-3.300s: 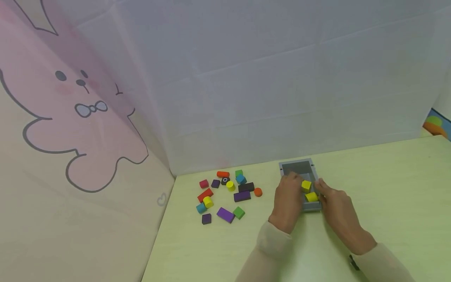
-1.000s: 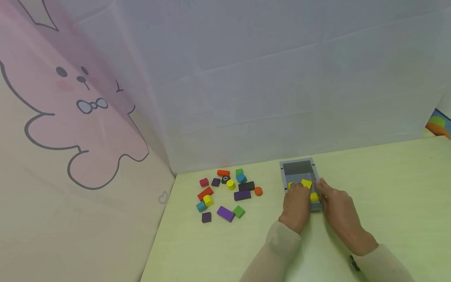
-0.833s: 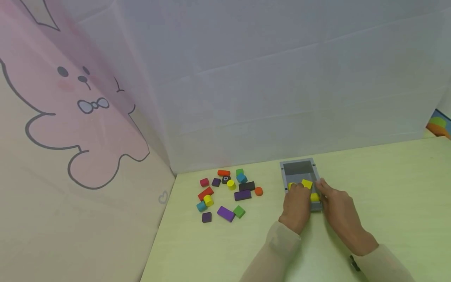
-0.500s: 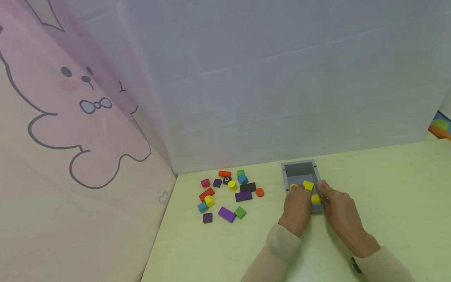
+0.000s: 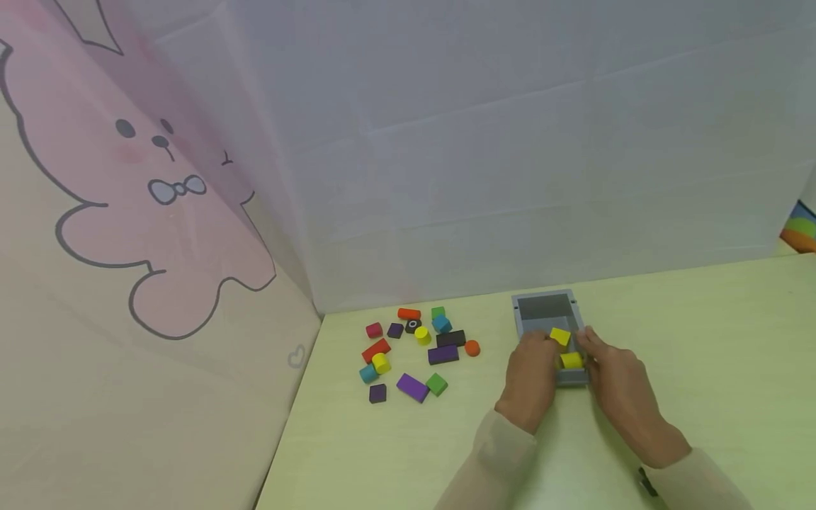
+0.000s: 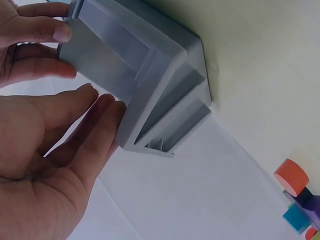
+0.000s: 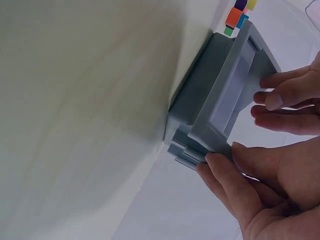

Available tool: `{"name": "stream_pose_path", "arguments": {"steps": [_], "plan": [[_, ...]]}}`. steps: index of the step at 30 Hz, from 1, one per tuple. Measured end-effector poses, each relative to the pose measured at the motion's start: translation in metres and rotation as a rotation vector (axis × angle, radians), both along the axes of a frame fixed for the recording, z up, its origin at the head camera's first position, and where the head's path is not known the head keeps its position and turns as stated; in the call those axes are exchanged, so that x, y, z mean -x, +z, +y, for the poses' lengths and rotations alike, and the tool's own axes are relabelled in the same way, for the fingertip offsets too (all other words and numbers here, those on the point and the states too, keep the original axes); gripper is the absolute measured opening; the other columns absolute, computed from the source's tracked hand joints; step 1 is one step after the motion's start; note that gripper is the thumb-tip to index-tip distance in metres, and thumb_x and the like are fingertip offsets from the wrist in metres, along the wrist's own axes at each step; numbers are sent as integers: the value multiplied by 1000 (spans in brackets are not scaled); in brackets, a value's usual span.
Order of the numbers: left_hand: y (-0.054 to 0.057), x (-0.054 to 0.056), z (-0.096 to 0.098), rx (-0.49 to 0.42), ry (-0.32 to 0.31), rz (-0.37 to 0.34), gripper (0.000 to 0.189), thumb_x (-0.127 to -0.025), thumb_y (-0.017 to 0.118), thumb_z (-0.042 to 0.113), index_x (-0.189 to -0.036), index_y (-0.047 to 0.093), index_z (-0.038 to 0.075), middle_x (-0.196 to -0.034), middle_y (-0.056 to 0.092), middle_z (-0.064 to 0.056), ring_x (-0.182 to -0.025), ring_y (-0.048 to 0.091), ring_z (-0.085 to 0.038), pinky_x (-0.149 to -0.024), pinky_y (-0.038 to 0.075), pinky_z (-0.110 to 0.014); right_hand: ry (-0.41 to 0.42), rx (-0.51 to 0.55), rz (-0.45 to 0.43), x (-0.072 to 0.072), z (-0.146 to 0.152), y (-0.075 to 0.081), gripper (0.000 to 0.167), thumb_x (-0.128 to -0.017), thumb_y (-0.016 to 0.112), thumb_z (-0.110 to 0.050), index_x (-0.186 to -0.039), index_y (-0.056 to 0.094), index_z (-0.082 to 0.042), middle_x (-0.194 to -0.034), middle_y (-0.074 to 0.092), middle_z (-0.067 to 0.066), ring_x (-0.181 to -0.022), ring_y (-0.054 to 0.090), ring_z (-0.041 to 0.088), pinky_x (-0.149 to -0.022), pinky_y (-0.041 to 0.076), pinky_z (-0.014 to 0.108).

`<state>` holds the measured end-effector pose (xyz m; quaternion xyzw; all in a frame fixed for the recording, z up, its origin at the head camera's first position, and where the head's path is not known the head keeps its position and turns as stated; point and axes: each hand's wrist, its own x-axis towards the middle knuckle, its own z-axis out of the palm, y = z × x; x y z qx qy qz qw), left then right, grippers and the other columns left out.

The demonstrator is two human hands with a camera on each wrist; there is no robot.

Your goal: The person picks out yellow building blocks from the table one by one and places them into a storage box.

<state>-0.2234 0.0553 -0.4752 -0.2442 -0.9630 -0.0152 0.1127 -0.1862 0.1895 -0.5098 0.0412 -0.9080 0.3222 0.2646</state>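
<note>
A grey open-topped box [image 5: 547, 293] stands on the table in the head view, with a yellow block [image 5: 560, 336] and a yellow cylinder [image 5: 572, 360] inside it. My right hand [image 5: 621, 382] grips the box's right wall; the right wrist view shows thumb and fingers [image 7: 222, 172] pinching its rim. Across from it, my left hand [image 5: 530, 379] lies over the left wall, its bent fingers [image 6: 107, 132] right at the rim in the left wrist view. Whether those fingers hold anything I cannot tell. The hand hides part of the inside.
To the left of the box, several coloured blocks lie spread on the table [image 5: 382, 460], among them a purple bar [image 5: 413, 387], a green block [image 5: 436, 384], a black bar [image 5: 451, 338] and an orange piece [image 5: 472, 348]. A pale cloth [image 5: 446, 177] hangs behind.
My left hand first moved right into the box, then shifted back left to its left wall. The yellow cylinder that showed by its fingertips is now covered. My right hand has kept its place.
</note>
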Motion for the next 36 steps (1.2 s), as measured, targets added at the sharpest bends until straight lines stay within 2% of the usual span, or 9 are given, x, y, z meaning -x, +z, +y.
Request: {"name": "stream_pose_path", "arguments": {"steps": [5, 10, 16, 20, 24, 28, 32, 34, 36], "plan": [[6, -1, -8, -77, -23, 13, 25, -89, 82, 4, -107, 83, 22, -110, 73, 10, -102, 66, -3, -85, 55, -12, 5, -10, 16, -1, 1, 1, 42, -78, 76, 21, -119, 70, 15, -121, 66, 36, -56, 65, 43, -44, 51, 46], [11, -1, -15, -140, -24, 19, 28, -91, 80, 0, -113, 82, 17, -114, 74, 7, -106, 67, -5, -91, 54, -12, 6, -10, 6, -2, 1, 3, 43, -78, 76, 20, -120, 70, 15, -122, 66, 36, -64, 68, 51, -50, 56, 54], [16, 2, -27, -217, -16, 6, 28, -91, 77, -3, -112, 82, 14, -111, 73, 6, -104, 68, -7, -90, 54, -12, 13, -12, -9, -2, 0, 2, 44, -78, 76, 20, -120, 69, 15, -123, 65, 36, -75, 69, 56, -55, 58, 56], [18, 6, -38, -269, -7, 6, 22, -93, 76, -2, -111, 82, 10, -109, 72, 2, -100, 68, -10, -89, 54, -13, 22, -16, 12, -2, 0, 1, 43, -77, 76, 22, -120, 69, 16, -122, 64, 37, -57, 66, 44, -45, 55, 44], [16, 12, -52, -331, 27, -20, 18, -96, 75, 2, -112, 81, 8, -109, 72, 0, -101, 68, -13, -90, 56, -15, 27, -17, 29, -3, 0, 1, 42, -78, 75, 22, -119, 69, 17, -122, 64, 38, -42, 54, 24, -39, 42, 29], [14, 19, -69, -365, 77, -45, 18, -97, 75, 3, -114, 80, 7, -111, 73, -2, -103, 70, -17, -91, 58, -21, 23, -11, 18, -4, 0, 2, 41, -79, 74, 22, -120, 69, 17, -124, 64, 37, -42, 45, 15, -38, 35, 27], [12, 27, -85, -382, 134, -76, 19, -96, 75, 1, -114, 79, 5, -111, 74, -5, -105, 71, -21, -94, 59, -28, 28, -3, -2, -3, 0, 2, 40, -81, 73, 21, -120, 68, 17, -125, 62, 38, -43, 51, 20, -38, 38, 29], [11, 30, -93, -379, 158, -88, 19, -97, 74, 0, -115, 79, 4, -112, 74, -7, -106, 71, -23, -95, 59, -31, 29, -1, -7, -2, 0, 2, 40, -81, 73, 21, -120, 68, 18, -125, 62, 38, -46, 58, 28, -39, 42, 31], [10, 32, -101, -374, 185, -93, 19, -97, 72, -1, -114, 79, 3, -112, 74, -8, -106, 71, -25, -93, 60, -33, 29, -2, -14, -2, 0, 2, 39, -81, 73, 21, -120, 68, 18, -126, 61, 38, -47, 59, 28, -39, 43, 31]]}}
